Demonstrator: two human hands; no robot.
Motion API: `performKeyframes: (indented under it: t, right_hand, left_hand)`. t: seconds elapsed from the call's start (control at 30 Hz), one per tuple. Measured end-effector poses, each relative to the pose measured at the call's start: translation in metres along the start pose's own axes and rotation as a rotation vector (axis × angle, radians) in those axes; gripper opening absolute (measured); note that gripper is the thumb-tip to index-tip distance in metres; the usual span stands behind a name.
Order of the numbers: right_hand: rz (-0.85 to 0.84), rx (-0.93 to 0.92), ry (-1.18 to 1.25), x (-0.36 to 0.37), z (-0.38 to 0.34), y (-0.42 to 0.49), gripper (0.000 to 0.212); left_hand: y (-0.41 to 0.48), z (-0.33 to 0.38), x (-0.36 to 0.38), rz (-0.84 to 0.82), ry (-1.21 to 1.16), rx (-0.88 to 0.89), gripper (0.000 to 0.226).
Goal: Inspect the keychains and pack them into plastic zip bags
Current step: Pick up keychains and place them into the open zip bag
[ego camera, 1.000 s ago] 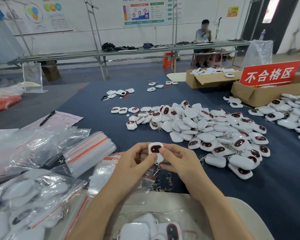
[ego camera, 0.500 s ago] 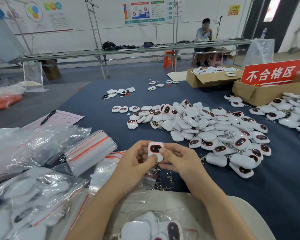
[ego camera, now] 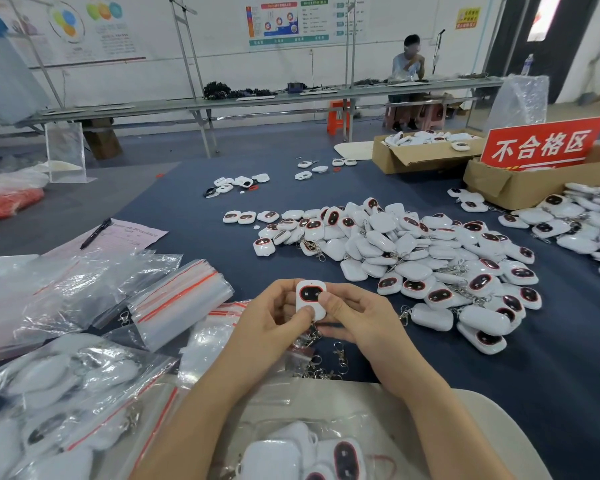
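A white keychain (ego camera: 309, 296) with a dark, red-rimmed oval face stands upright between both hands, face toward me. My left hand (ego camera: 274, 318) grips its left side with the thumb on the lower front. My right hand (ego camera: 357, 318) holds its right side, thumb tip pressing beside the dark face. Its metal clasp hangs below, partly hidden by my fingers. A large heap of the same white keychains (ego camera: 413, 251) lies to the right on the blue table. A stack of empty zip bags (ego camera: 179, 296) with red strips lies to the left.
Filled zip bags (ego camera: 59, 386) lie at the lower left, another filled bag (ego camera: 312, 448) on my lap. Loose metal clasps (ego camera: 326, 365) lie under my hands. Cardboard boxes (ego camera: 520, 185) with a red sign (ego camera: 541, 143) stand at the right. A pen (ego camera: 96, 233) rests on a pink form. A person sits far behind.
The keychain has stayed upright between both hands. My right thumb has shifted slightly on its front. The hands have barely moved.
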State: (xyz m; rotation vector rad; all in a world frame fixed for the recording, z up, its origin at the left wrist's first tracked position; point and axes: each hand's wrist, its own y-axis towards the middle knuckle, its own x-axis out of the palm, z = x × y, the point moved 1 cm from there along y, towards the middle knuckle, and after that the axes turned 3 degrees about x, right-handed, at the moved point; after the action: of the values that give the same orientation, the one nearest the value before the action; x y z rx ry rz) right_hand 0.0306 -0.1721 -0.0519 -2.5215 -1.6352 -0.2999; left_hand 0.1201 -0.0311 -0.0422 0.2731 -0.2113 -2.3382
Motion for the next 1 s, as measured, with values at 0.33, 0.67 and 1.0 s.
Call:
performKeyframes:
  t: [0.33, 0.67, 1.0]
  right_hand:
    - [0.008, -0.033, -0.116, 0.010, -0.004, -0.002, 0.018]
    - [-0.132, -0.024, 0.224, 0.045, -0.021, -0.022, 0.030]
    - [-0.103, -0.003, 0.135, 0.070, -0.030, -0.062, 0.027]
  left_hand:
    - [-0.002, 0.013, 0.001, 0.154, -0.155, -0.039, 0.024]
    - [-0.033, 0.055, -0.014, 0.109, -0.010, 0.214, 0.026]
    - [-0.067, 0.070, -0.031, 0.118, -0.007, 0.180, 0.026]
